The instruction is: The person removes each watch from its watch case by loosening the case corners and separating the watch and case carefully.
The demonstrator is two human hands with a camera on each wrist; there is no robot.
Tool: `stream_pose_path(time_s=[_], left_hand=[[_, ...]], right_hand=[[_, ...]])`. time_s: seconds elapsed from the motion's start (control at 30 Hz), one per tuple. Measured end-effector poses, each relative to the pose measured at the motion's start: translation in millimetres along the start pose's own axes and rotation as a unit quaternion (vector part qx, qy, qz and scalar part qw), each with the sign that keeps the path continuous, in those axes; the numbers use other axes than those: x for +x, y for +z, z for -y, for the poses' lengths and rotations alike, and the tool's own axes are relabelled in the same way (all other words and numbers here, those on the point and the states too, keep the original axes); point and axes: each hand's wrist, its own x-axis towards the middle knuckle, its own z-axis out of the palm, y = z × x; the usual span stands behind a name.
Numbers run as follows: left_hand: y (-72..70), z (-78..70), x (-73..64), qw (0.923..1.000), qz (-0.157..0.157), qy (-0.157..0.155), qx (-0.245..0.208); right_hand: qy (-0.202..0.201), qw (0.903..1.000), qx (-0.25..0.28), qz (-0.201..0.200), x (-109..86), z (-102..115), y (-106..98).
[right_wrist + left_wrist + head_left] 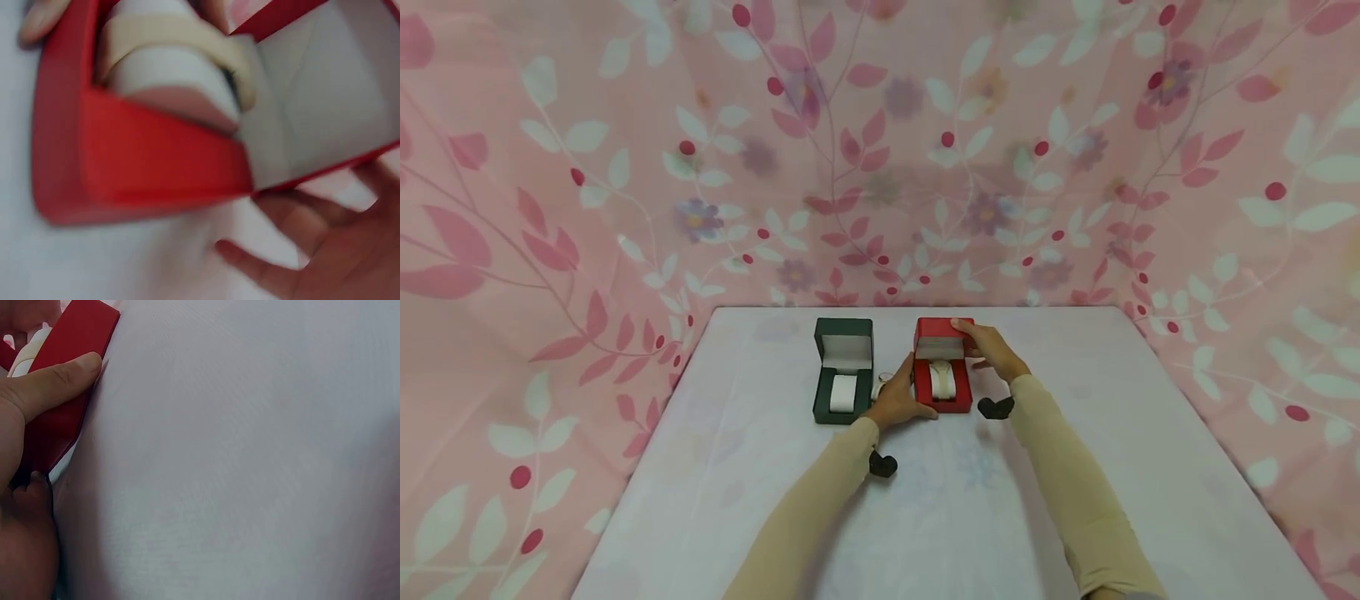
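Red box (961, 383), likely light, stiff; lid (931, 327) probably swings easily. Left hand (897, 402) clamped on base (951, 407) corner; right hand (992, 349) spread against lid. Best grip: base sides.

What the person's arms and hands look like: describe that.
The left sleeve and right sleeve are long, plain and cream-coloured, reaching the wrists. A small, rounded black device shows at the left wrist, with another at the right. The left hand and right hand wear no gloves.
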Motion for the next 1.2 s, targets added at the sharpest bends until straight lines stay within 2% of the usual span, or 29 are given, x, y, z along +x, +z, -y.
stream_pose_path(time_s=[0.2, 0.4, 0.57, 0.87, 1.07, 1.2], left_hand=[[2.5, -2.0, 1.4, 0.9999, 0.006, -0.004, -0.009], [-0.5, -3.3, 6.2, 1.0, 0.002, -0.004, -0.008], [1.1, -0.3, 6.5, 0.9999, 0.004, -0.008, -0.012], [3.7, -7.0, 3.8, 1.0, -0.008, -0.002, -0.004], [4.8, -10.1, -7.2, 0.9986, -0.024, -0.028, 0.039], [2.1, -15.6, -10.0, 0.9977, -0.023, -0.038, 0.051]], right_hand=[[0.05, 0.9981, 0.028, -0.022, -2.5, 13.6, 3.6], [0.056, 0.996, 0.057, -0.04, -3.1, 20.6, 6.6], [0.058, 0.995, 0.07, -0.043, -3.3, 13.4, 9.4], [0.01, 0.9966, 0.06, -0.055, -8.1, -1.9, 14.1], [-0.013, 0.9975, 0.057, -0.039, -12.9, -20.4, 16.3], [-0.022, 0.9949, 0.095, -0.028, -12.7, -32.5, 12.8]])
